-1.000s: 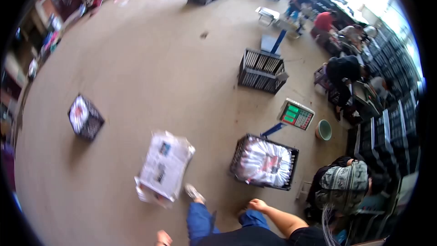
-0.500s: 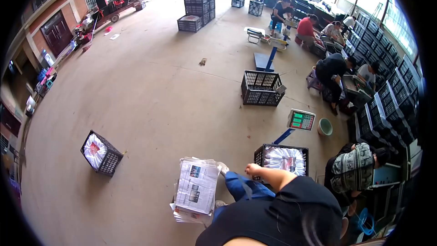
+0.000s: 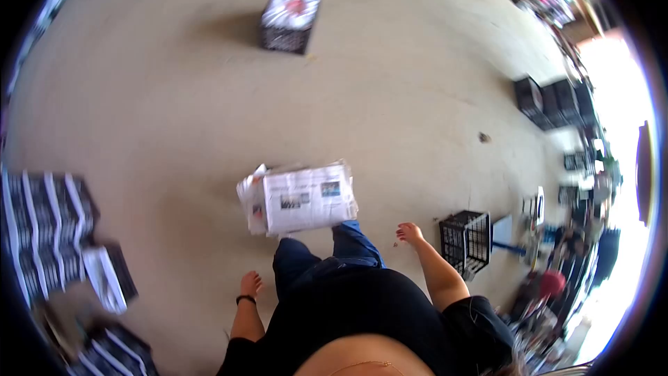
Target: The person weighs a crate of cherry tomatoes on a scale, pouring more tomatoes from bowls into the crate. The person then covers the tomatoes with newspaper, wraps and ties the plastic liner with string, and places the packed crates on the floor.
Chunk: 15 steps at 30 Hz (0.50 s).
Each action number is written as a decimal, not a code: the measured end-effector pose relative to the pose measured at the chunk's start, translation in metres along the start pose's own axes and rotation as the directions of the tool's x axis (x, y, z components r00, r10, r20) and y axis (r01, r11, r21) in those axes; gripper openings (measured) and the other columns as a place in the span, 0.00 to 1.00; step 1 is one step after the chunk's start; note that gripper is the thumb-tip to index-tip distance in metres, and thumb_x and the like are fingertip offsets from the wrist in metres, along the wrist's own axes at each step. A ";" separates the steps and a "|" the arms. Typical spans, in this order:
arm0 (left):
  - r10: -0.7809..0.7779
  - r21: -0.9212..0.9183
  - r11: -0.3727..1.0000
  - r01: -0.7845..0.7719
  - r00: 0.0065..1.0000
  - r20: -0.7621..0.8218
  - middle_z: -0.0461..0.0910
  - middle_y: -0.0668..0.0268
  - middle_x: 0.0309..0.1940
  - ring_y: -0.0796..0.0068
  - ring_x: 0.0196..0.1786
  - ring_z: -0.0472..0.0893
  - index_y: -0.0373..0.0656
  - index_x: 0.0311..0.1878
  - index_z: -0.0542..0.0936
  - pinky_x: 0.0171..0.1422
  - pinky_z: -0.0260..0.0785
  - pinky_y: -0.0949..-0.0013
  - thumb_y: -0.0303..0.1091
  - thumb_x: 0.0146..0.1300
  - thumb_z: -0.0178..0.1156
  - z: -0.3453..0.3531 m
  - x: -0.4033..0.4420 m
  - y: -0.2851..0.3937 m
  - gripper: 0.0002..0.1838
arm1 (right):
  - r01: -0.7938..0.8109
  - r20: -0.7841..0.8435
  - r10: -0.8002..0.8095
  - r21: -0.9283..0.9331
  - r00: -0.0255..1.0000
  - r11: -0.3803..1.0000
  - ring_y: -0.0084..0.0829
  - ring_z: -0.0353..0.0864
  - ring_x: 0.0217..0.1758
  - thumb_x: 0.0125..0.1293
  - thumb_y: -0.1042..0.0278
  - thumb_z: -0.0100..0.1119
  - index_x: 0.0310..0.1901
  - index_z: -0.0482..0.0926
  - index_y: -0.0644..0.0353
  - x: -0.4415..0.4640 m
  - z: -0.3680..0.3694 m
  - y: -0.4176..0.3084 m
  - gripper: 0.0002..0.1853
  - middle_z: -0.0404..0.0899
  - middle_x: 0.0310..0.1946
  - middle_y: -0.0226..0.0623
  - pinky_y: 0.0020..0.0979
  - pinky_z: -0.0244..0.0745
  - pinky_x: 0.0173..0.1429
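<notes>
My left hand (image 3: 252, 283), with a dark band at the wrist, hangs low beside my leg, fingers loosely apart and holding nothing. Out to the other side, my right hand (image 3: 409, 232) is also free, its fingers spread above the floor. A stack of newspapers (image 3: 306, 198) lies on the floor just in front of my legs, and neither hand touches it. To the right of my right hand stands a black plastic crate (image 3: 465, 242) with lattice sides. Farther ahead is another black crate (image 3: 284, 39) lined in white, with something reddish at its top centre.
Stacked dark crates with white edges (image 3: 49, 230) stand at the left. More black crates (image 3: 550, 103) are piled at the far right. Blurred people and equipment crowd the right edge, near a scale's blue post (image 3: 509, 247). A small scrap (image 3: 484, 137) lies on the floor.
My view has swung left and downward, bringing the newspapers in front of my legs. My left hand has come into view. My right hand is away from the white-lined crate it was near.
</notes>
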<state>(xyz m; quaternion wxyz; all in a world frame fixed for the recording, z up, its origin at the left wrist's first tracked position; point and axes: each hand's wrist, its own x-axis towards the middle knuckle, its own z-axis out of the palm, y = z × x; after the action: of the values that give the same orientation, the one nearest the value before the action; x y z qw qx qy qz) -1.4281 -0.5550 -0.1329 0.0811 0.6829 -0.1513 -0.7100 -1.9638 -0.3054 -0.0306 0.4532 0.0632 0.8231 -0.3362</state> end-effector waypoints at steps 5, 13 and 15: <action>-0.163 -0.044 0.986 0.161 0.985 -0.048 0.72 0.63 0.42 0.71 0.41 0.73 0.41 0.50 0.69 0.46 0.69 0.65 0.39 0.63 0.49 -0.028 -0.034 -0.065 0.16 | -0.157 0.067 0.167 -0.136 0.984 0.978 0.29 0.77 0.27 0.63 0.64 0.47 0.44 0.73 0.59 0.006 0.002 0.026 0.11 0.77 0.30 0.39 0.29 0.75 0.30; -0.280 -0.212 0.943 0.258 0.957 -0.079 0.73 0.65 0.42 0.69 0.44 0.75 0.48 0.50 0.69 0.50 0.70 0.62 0.38 0.64 0.49 -0.111 -0.071 -0.193 0.12 | -0.150 0.261 0.286 -0.439 0.922 0.886 0.30 0.78 0.31 0.63 0.62 0.47 0.44 0.73 0.58 -0.031 0.089 0.044 0.12 0.77 0.33 0.38 0.30 0.75 0.32; -0.280 -0.213 0.943 0.257 0.956 -0.085 0.73 0.64 0.44 0.67 0.46 0.74 0.47 0.50 0.69 0.51 0.70 0.60 0.38 0.64 0.49 -0.109 -0.094 -0.210 0.13 | -0.089 0.299 0.262 -0.486 0.918 0.869 0.29 0.78 0.31 0.63 0.62 0.47 0.44 0.73 0.59 -0.040 0.088 0.045 0.12 0.77 0.32 0.38 0.30 0.75 0.32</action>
<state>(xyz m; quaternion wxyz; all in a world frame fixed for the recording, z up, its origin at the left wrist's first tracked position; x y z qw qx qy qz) -1.2955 -0.3386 -0.1152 0.0603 0.7250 0.0202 -0.6858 -1.8597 -0.3165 -0.0536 0.6254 -0.0327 0.7741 -0.0928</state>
